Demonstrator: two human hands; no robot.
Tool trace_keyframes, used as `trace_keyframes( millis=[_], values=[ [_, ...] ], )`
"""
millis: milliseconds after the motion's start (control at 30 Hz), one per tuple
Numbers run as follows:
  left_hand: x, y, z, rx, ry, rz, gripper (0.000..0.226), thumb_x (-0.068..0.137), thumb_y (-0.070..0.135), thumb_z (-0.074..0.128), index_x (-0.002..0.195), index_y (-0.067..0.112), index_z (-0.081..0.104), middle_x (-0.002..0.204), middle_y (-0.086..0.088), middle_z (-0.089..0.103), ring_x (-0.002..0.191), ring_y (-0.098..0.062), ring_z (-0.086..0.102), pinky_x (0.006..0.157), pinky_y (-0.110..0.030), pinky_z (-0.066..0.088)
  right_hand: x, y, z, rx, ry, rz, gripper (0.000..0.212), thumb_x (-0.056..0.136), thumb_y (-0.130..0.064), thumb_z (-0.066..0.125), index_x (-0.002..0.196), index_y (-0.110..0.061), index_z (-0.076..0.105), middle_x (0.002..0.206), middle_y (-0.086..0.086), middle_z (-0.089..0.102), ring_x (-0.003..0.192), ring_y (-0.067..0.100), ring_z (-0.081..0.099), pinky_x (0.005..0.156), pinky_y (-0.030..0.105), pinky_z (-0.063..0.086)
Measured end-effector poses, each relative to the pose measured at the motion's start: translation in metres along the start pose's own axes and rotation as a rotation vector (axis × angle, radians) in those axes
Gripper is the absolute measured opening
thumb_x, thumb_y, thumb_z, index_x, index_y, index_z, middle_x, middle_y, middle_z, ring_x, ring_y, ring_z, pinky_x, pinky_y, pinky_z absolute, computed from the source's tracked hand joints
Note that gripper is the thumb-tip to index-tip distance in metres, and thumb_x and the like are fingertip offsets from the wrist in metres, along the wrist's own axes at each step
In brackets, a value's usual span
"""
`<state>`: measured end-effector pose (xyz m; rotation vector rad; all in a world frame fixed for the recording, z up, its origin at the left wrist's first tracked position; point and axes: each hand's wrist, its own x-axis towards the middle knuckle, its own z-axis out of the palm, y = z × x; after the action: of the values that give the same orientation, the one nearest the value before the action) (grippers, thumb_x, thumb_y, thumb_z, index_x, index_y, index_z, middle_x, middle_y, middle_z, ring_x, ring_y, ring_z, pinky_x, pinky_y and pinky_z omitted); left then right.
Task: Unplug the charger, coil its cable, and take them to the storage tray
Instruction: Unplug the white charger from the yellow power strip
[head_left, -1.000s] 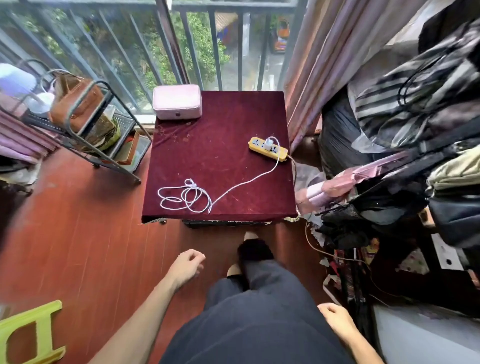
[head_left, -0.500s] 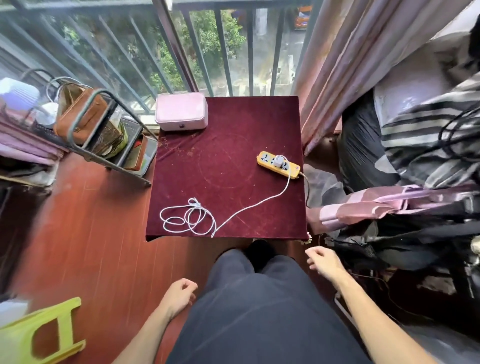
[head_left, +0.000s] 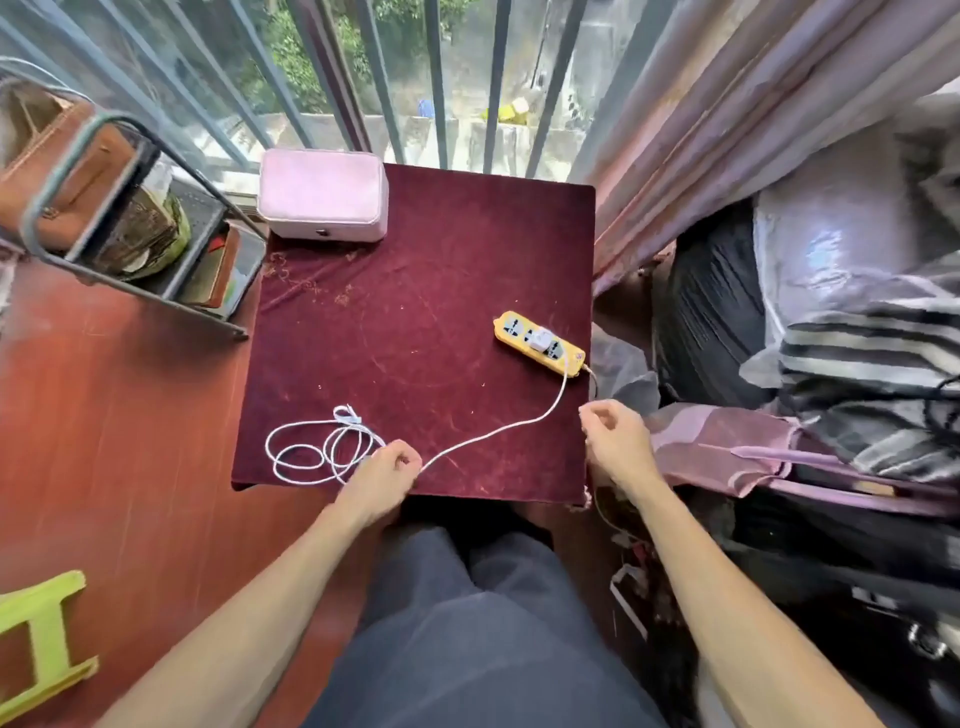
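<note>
A white charger (head_left: 540, 340) sits plugged into a yellow power strip (head_left: 538, 343) near the right edge of a table with a dark red cloth (head_left: 415, 322). Its white cable (head_left: 498, 428) runs down-left to loose loops (head_left: 317, 449) near the table's front left corner. My left hand (head_left: 382, 480) lies over the cable beside the loops, fingers curled; whether it grips the cable I cannot tell. My right hand (head_left: 615, 441) hovers at the table's front right edge below the strip, fingers loosely curled and holding nothing.
A pink box (head_left: 323, 195) stands at the table's far left corner. A metal rack (head_left: 119, 208) with a brown bag stands to the left. Curtains (head_left: 727, 130) and piled bags and clothes (head_left: 831, 364) crowd the right. A green stool (head_left: 41, 639) sits lower left.
Both hands have risen from beside my legs to the table's front edge. The left one has reached the cable by the loops, the right one the front right corner. The view has moved closer.
</note>
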<state>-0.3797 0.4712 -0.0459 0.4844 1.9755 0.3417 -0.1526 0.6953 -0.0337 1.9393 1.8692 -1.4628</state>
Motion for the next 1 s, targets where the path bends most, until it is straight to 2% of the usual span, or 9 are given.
trace_keyframes(
  millis=[67,200,300,400,533,633,767,1000],
  values=[
    [0.038,0.03,-0.001,0.063,0.021,0.068,0.014,0.095,0.019,0.055,0.093,0.015,0.068,0.086,-0.003,0.07,0.085,-0.026,0.064,0.082,-0.035,0.051,0.028,-0.03,0.001,-0.112,0.011,-0.071,0.014,0.096,-0.041,0.062,0.103,-0.032,0.07,0.103,-0.006,0.074,0.099,0.017,0.069,0.075,0.03,0.053],
    [0.114,0.079,0.007,0.282,0.076,0.206,0.014,0.095,0.022,0.057,0.106,0.017,0.064,0.105,-0.006,0.066,0.1,-0.03,0.065,0.09,-0.043,0.054,0.087,-0.07,0.022,-0.502,0.02,-0.209,0.032,0.089,-0.045,0.063,0.115,-0.027,0.061,0.112,0.0,0.067,0.1,0.024,0.066,0.075,0.038,0.048],
    [0.162,0.103,0.019,0.506,0.179,0.268,0.031,0.092,0.024,0.062,0.122,0.019,0.057,0.118,-0.01,0.059,0.108,-0.031,0.06,0.091,-0.043,0.049,0.122,-0.083,0.046,-0.836,0.013,-0.304,0.043,0.092,-0.047,0.064,0.122,-0.017,0.058,0.119,0.008,0.066,0.111,0.033,0.065,0.083,0.045,0.051],
    [0.201,0.116,0.035,0.577,0.246,0.309,0.049,0.089,0.026,0.066,0.135,0.02,0.049,0.122,-0.011,0.055,0.109,-0.031,0.059,0.088,-0.042,0.049,0.15,-0.084,0.066,-1.061,-0.01,-0.348,0.046,0.094,-0.046,0.064,0.124,-0.012,0.056,0.124,0.011,0.067,0.116,0.036,0.065,0.088,0.046,0.052],
    [0.24,0.119,0.054,0.657,0.305,0.42,0.069,0.09,0.036,0.067,0.151,0.025,0.036,0.128,-0.01,0.054,0.11,-0.029,0.057,0.089,-0.04,0.047,0.177,-0.075,0.082,-1.169,-0.015,-0.367,0.039,0.096,-0.039,0.062,0.121,-0.009,0.059,0.122,0.012,0.07,0.111,0.038,0.07,0.084,0.043,0.05],
    [0.26,0.114,0.062,0.686,0.296,0.495,0.08,0.09,0.052,0.066,0.157,0.034,0.027,0.134,-0.01,0.05,0.116,-0.028,0.053,0.094,-0.04,0.044,0.191,-0.071,0.087,-1.243,-0.011,-0.392,0.037,0.098,-0.039,0.061,0.119,-0.009,0.062,0.12,0.011,0.07,0.107,0.038,0.072,0.073,0.04,0.043],
    [0.272,0.11,0.066,0.618,0.309,0.519,0.071,0.092,0.065,0.053,0.155,0.041,0.031,0.13,-0.01,0.051,0.109,-0.028,0.056,0.09,-0.041,0.044,0.2,-0.068,0.087,-1.311,-0.016,-0.415,0.048,0.098,-0.053,0.06,0.115,-0.008,0.063,0.117,0.011,0.073,0.103,0.038,0.073,0.071,0.039,0.043],
    [0.276,0.107,0.063,0.443,0.26,0.474,0.066,0.088,0.065,0.061,0.147,0.048,0.039,0.122,-0.007,0.047,0.106,-0.025,0.051,0.089,-0.042,0.045,0.207,-0.077,0.096,-1.479,-0.066,-0.462,0.045,0.098,-0.051,0.063,0.118,-0.011,0.066,0.116,0.008,0.075,0.102,0.033,0.075,0.074,0.038,0.047]
  ],
)
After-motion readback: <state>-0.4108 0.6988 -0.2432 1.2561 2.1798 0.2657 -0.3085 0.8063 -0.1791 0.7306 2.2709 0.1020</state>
